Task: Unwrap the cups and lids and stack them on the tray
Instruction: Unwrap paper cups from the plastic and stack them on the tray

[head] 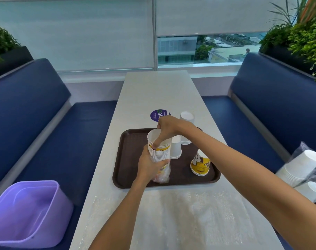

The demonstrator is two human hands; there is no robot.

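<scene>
Cup stack [160,152], judged light and crushable, is being gripped low by left hand [150,165], right hand [169,126] pinching its rim.

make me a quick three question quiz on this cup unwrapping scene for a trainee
1. True or false: the purple bin sits on the blue bench.
2. Which hand grips the plastic-wrapped lower end of the held yellow cup stack? A left, B right.
3. Fill in: the upturned yellow cup stack stands on the brown ____.
Key: 1 true; 2 A, the left hand; 3 tray.
</scene>
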